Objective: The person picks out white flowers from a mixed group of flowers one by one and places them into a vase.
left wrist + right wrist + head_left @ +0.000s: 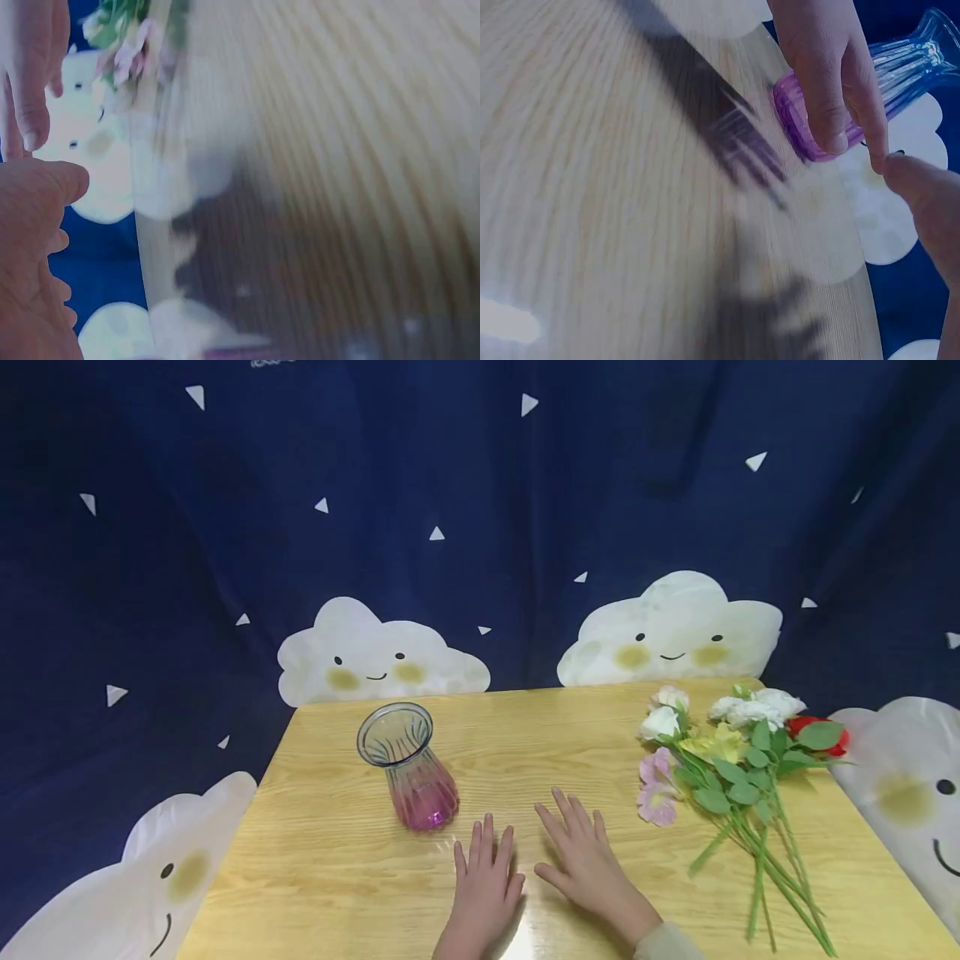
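Observation:
Both hands are over the near middle of a wooden table (330, 877), fingers spread and holding nothing. The left hand (483, 885) is nearest a ribbed glass vase (423, 785), bluish at the flared rim and pink-purple at the base, which stands upright to its upper left. To its right, the right hand (588, 864) points up and leftward, apart from it. Farther right lies a bunch of flowers: white blooms (765, 706), a yellow bloom (716, 743), a red bloom (821, 735) and pink blooms (657, 789), their green stems (780, 868) toward the near edge.
A dark blue curtain (480, 468) with white triangles and smiling clouds (675, 627) hangs behind the table and down both sides. The red bloom's leaves reach over the table's right edge. Glossy wood reflects the hands in both wrist views.

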